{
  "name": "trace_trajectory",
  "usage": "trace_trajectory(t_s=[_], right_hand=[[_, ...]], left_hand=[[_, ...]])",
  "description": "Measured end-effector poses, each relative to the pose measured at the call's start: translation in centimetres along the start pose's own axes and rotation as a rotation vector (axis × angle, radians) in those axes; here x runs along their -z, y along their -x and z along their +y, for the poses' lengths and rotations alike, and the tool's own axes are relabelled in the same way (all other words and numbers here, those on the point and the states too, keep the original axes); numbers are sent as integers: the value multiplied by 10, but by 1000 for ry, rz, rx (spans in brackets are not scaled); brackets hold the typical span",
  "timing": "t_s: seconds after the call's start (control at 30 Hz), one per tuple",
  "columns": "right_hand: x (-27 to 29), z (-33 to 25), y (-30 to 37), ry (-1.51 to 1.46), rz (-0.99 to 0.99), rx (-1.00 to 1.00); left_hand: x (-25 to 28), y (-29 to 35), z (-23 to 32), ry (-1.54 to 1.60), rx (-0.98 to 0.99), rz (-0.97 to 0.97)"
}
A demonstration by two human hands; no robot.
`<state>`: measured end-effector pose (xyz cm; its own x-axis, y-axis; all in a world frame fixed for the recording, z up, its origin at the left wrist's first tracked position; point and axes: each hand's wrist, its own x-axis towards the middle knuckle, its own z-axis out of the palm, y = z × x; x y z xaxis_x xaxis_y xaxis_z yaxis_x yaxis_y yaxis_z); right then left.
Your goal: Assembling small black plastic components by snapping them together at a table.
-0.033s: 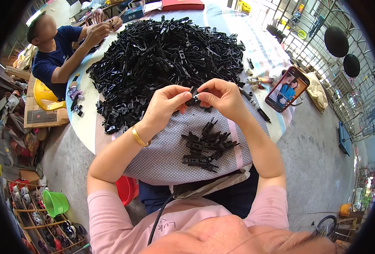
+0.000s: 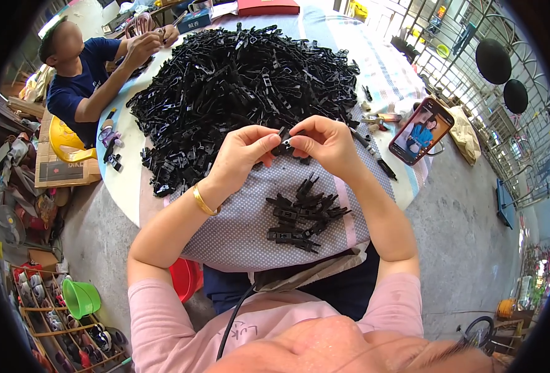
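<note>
My left hand (image 2: 245, 152) and my right hand (image 2: 326, 144) meet over the table's near half, thumbs and fingertips pinched on one small black plastic clip (image 2: 281, 149). The fingers cover much of that clip. Just beyond them rises a large heap of black clips (image 2: 244, 81), spread across the middle of the table. Between my forearms, closer to me, lies a smaller loose pile of black clips (image 2: 303, 214) on the dotted tablecloth (image 2: 231, 239).
A phone (image 2: 421, 132) showing a picture stands at the right, near a dark pen-like tool (image 2: 374, 154). Across at the far left a person in a dark blue shirt (image 2: 79, 93) works with both hands. A red bucket (image 2: 185, 278) sits below the table's near edge.
</note>
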<state>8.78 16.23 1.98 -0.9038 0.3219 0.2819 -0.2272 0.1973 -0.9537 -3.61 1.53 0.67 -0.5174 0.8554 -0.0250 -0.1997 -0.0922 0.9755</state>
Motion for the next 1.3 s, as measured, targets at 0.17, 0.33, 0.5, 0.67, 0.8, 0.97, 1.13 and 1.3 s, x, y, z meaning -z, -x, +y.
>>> trace_trajectory(t_s=[0.17, 0.33, 0.5, 0.67, 0.8, 0.97, 1.13, 1.3], right_hand=[[-3, 14, -2, 68, 33, 135], [-3, 10, 1, -63, 17, 96], [-6, 7, 4, -72, 65, 148], [-8, 4, 6, -91, 65, 202], [-8, 6, 6, -120, 38, 255], [-9, 2, 9, -73, 63, 172], [-9, 6, 6, -168, 99, 166], [-4, 4, 4, -167, 18, 153]], left_hand=[[0, 2, 4, -55, -31, -8], [-5, 7, 8, -215, -143, -25], [-8, 11, 6, -312, -211, -5], [-10, 14, 7, -379, -367, 11], [-11, 18, 12, -368, -333, 6], [-11, 17, 9, -397, -293, 5], [-15, 19, 10, -297, -274, -41], [-8, 18, 11, -327, -264, -36]])
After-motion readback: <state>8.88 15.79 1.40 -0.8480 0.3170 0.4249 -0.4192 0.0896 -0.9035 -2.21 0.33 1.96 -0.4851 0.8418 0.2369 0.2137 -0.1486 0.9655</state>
